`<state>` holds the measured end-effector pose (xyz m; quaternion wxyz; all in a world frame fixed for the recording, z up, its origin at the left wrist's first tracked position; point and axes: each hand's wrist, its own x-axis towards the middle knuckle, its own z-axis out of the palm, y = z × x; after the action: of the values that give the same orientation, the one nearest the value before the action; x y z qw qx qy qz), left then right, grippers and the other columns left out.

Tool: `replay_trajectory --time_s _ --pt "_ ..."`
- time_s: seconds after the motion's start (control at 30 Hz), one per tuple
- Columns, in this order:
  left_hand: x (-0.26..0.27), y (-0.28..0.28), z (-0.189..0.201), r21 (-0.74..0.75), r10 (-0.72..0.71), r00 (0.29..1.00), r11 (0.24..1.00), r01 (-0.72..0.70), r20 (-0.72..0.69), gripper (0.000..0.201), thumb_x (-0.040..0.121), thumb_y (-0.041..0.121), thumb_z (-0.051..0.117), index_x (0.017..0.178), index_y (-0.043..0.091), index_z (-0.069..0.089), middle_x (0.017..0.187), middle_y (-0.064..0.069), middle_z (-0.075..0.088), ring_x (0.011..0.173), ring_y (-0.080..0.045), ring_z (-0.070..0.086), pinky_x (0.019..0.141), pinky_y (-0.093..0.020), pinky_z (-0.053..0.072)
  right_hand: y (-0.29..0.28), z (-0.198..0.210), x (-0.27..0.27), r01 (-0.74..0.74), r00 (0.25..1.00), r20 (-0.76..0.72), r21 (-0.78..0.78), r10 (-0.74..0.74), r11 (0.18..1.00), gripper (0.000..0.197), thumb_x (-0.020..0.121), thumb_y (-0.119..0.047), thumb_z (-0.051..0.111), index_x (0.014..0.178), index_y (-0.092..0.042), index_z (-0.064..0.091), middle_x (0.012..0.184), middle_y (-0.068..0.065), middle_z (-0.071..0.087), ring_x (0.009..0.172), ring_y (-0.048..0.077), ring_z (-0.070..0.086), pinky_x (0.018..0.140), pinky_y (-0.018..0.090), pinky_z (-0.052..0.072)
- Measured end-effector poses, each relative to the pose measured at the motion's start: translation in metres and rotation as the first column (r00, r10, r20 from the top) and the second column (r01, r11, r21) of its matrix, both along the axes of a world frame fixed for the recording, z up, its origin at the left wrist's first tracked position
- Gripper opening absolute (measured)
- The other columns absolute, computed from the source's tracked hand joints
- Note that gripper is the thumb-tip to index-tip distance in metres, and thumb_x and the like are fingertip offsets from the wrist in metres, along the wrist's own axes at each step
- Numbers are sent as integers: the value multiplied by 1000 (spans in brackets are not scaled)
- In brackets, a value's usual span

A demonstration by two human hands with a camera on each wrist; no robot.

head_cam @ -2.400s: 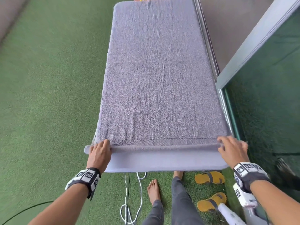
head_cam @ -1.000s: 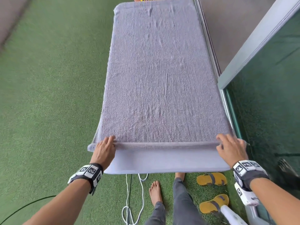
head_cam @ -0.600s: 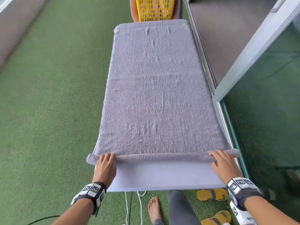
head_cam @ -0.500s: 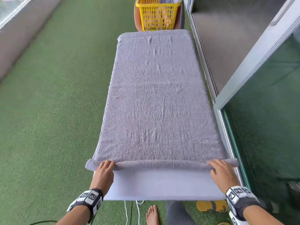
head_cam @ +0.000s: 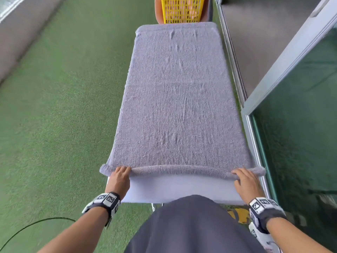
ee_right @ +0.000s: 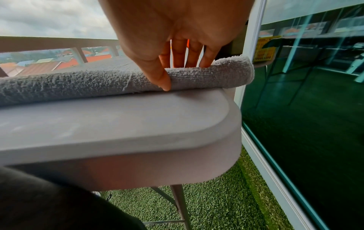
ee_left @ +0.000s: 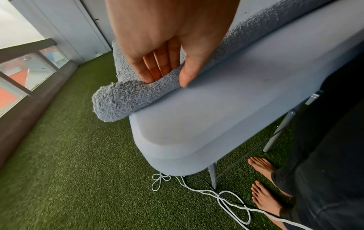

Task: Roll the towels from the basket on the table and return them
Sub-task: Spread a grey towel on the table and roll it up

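Hands sit at the near end of the table (head_cam: pixel 182 189), at about 7 and 5 o'clock in the head view. The left hand (head_cam: pixel 119 178) pinches the left end of the starting roll, fingers over the top and thumb against its near face; the right hand (head_cam: pixel 246 181) grips the right end the same way, as both wrist views show.

That roll is the near edge of the grey towel (head_cam: pixel 178 99), a thin tube lying crosswise, from 9 to 3 o'clock, with both ends just overhanging the table's sides. The rest of the towel lies flat and stretches away toward 12 o'clock, its long axis running straight ahead from the person. Both hands look equally near the roll, so the coming push is likely a shared forward roll along that axis; uneven pressure could skew the tube.

Beyond the towel's far edge, at 12 o'clock, stands the yellow basket (head_cam: pixel 182 11). Its contents cannot be made out through the mesh.
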<state>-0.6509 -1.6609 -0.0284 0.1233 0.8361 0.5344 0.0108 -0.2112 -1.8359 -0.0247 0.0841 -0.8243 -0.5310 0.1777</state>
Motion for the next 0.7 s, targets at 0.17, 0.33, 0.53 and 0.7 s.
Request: replay_trajectory --time_s 0.17,0.33,0.53,0.7 --pt "-11 -27 4 -11 -2 998 1000 3 58 27 65 -14 65 82 7 64 79 -5 65 72 -24 57 63 -35 52 -29 2 -8 12 1000 -25 -38 -13 999 31 81 -2 60 107 -16 67 115 0 65 116 24 54 104 42 38" --pt "-23 -50 4 -45 -10 994 999 15 112 24 72 -8 66 75 15 62 75 3 64 67 -18 54 61 -32 48 -55 6 -15 -22 999 26 -89 24 996 27 83 -15 63 108 -25 66 108 -10 65 102 12 55 95 35 39" --pt "-36 -55 2 -117 -20 998 993 27 67 16 84 10 52 77 22 59 75 4 63 66 -15 53 65 -32 45 -60 15 -18 -37 997 59 -189 49 981 12 91 -19 52 93 -27 61 94 -13 60 82 8 55 85 27 37" --pt "-30 -38 8 -26 56 998 998 -55 34 23 77 1 60 98 10 56 88 -4 56 73 -17 45 69 -37 49 -51 18 -20 22 993 120 -37 -17 999 19 80 -6 60 82 -24 55 83 -10 48 69 11 48 72 28 40"
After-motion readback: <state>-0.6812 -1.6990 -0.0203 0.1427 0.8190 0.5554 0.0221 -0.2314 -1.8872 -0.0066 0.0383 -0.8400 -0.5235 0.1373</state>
